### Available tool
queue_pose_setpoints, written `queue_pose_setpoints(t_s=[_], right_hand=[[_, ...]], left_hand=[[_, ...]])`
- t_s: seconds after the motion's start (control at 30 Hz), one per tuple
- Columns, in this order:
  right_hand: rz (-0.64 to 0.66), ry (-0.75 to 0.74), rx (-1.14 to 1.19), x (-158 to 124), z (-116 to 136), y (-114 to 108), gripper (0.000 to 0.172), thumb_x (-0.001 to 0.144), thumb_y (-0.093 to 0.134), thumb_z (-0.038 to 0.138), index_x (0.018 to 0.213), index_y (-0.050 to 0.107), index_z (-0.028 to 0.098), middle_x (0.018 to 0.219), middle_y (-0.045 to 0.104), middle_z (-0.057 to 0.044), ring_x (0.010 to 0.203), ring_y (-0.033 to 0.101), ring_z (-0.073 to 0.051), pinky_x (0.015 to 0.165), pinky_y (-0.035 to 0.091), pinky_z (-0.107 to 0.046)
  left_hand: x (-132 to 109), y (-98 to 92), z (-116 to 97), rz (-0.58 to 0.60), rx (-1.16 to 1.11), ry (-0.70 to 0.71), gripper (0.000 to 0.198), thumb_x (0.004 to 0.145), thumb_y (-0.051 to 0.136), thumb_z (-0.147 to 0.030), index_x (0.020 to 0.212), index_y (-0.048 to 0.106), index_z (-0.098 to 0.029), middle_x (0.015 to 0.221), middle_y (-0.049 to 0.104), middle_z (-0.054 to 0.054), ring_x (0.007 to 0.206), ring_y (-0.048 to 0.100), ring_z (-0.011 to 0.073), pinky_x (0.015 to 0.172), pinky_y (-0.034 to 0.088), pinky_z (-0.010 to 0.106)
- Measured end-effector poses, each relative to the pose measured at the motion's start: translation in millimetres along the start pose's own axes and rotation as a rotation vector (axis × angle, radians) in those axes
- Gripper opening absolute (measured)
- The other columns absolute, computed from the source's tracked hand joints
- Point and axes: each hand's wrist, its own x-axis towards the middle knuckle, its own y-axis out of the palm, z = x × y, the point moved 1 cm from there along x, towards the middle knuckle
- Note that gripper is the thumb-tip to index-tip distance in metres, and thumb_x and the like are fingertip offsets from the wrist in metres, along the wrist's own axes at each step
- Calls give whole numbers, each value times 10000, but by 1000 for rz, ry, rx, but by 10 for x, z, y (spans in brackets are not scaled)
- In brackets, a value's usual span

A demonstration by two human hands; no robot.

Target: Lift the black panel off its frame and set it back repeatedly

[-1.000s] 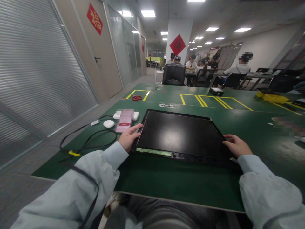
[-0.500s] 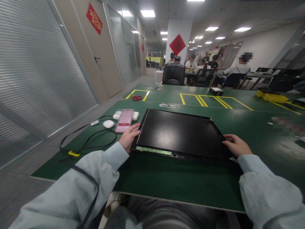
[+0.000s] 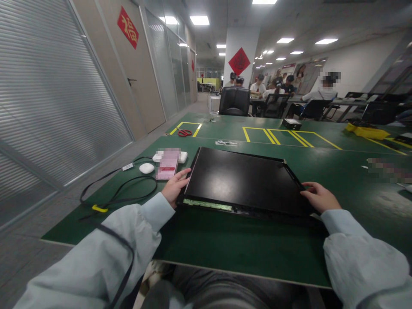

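A black flat screen panel lies face up between my hands, just over the green table. A green circuit strip shows along its near edge. My left hand grips the panel's left edge, fingers on the rim. At the opposite side, my right hand pinches the right edge, thumb and fingers closed on it. The undersides of both grips are hidden, and I cannot tell whether the panel touches the table.
Left of the panel are a phone, a white rounded case and a black strap. Farther back lie red scissors, a small black box and a yellow bag. Several people sit at desks beyond.
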Motion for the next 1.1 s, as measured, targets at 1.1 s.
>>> queue_pose_setpoints(t_s=[1.1], right_hand=[[25,29,39,-59,88,-7,425,629,689,478,1008,733,290,864,746,-64,844,707,-324,825,514,-463]], left_hand=[[-142,85,-76,239,74,176,685,583,1056,-358,1226,916,-166,1337,886,169,1478,688,518,1335,448,641]])
